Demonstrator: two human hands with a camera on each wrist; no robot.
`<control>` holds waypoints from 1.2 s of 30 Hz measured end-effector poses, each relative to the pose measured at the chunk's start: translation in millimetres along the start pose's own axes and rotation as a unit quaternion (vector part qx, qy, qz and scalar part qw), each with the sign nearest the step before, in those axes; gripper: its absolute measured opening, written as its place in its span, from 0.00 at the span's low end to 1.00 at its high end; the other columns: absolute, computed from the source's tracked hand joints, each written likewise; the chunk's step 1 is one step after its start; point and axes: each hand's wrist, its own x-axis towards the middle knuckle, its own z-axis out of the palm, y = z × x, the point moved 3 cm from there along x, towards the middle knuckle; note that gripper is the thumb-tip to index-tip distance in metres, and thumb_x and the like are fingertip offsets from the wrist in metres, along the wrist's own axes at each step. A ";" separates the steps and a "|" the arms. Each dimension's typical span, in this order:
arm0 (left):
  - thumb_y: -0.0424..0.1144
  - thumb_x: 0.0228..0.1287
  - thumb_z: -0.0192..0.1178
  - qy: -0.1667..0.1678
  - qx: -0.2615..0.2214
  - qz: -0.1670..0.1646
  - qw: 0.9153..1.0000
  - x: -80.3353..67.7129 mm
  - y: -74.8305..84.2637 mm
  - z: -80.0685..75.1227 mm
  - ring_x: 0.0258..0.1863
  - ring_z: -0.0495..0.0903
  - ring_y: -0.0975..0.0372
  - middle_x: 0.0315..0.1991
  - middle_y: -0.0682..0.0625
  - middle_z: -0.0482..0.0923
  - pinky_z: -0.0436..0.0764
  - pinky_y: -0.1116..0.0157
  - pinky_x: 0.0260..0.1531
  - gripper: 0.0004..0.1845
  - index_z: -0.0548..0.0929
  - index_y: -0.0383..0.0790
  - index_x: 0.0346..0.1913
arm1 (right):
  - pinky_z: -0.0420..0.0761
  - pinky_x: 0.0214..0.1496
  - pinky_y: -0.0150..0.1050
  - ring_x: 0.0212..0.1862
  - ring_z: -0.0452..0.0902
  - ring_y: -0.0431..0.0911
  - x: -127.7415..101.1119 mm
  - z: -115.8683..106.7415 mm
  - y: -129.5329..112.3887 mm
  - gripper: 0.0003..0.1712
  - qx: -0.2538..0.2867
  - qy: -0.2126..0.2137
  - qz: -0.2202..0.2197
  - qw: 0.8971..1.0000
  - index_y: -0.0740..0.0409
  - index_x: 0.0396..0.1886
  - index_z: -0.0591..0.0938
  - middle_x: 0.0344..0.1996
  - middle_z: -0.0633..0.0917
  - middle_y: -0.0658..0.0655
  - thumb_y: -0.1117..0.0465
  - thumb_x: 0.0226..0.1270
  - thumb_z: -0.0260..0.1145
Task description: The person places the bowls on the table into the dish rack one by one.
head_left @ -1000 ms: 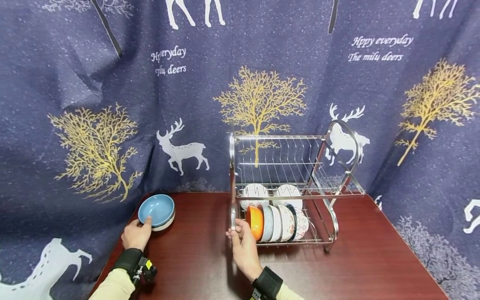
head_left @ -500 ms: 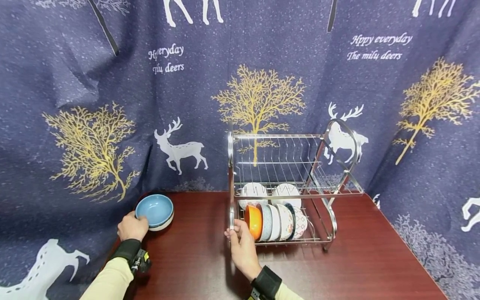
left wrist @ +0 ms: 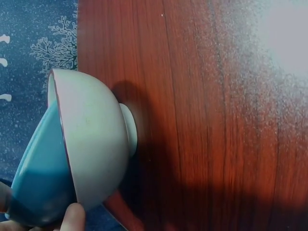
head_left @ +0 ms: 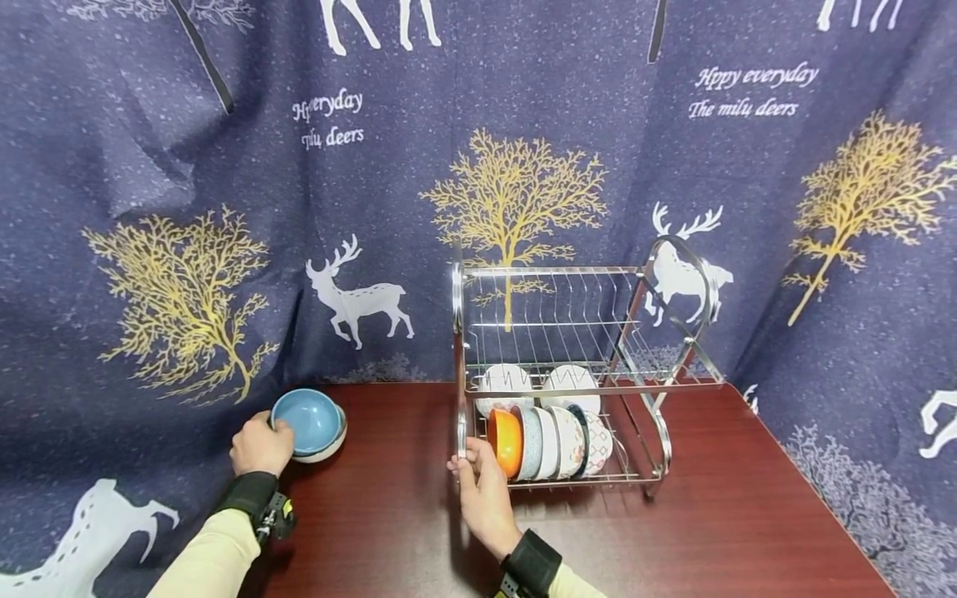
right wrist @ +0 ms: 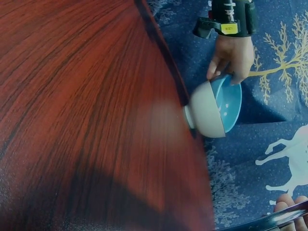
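The left hand pinches the rim of the blue bowl tilted at the table's far left corner, fingertips hidden behind it, while the right hand curls round the dish rack's front post, its fingers partly hidden, beside the orange bowl

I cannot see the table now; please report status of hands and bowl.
Left hand grips blue bowl by its rim, on table. Right hand holds dish rack front post. Nothing between them.

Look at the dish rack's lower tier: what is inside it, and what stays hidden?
The dish rack holds an orange bowl fronting a row of patterned bowls; two white bowls stand behind. The bowls overlap, so most of each is covered.
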 end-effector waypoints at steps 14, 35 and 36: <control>0.36 0.64 0.46 0.040 -0.076 -0.040 0.996 -4.6 -16.3 -4.7 0.49 0.71 0.31 0.46 0.27 0.77 0.68 0.41 0.49 0.18 0.78 0.28 0.51 | 0.82 0.39 0.40 0.41 0.82 0.56 1.4 -0.3 2.9 0.14 -0.001 0.000 0.009 1.000 0.67 0.53 0.71 0.39 0.84 0.62 0.74 0.69 0.54; 0.32 0.64 0.52 0.058 -0.157 0.026 0.986 -51.0 24.6 3.4 0.42 0.80 0.40 0.43 0.31 0.81 0.74 0.46 0.46 0.18 0.78 0.29 0.55 | 0.82 0.37 0.45 0.38 0.80 0.47 -1.1 -6.7 -26.5 0.14 0.019 -0.028 0.023 0.999 0.73 0.52 0.70 0.39 0.82 0.68 0.77 0.67 0.53; 0.32 0.65 0.52 0.056 -0.157 0.029 0.986 -53.9 26.3 4.2 0.41 0.80 0.40 0.42 0.31 0.81 0.74 0.46 0.46 0.18 0.78 0.29 0.55 | 0.82 0.37 0.46 0.39 0.80 0.47 -1.1 -6.7 -26.1 0.14 0.021 -0.029 0.024 0.999 0.73 0.53 0.70 0.39 0.82 0.68 0.77 0.67 0.53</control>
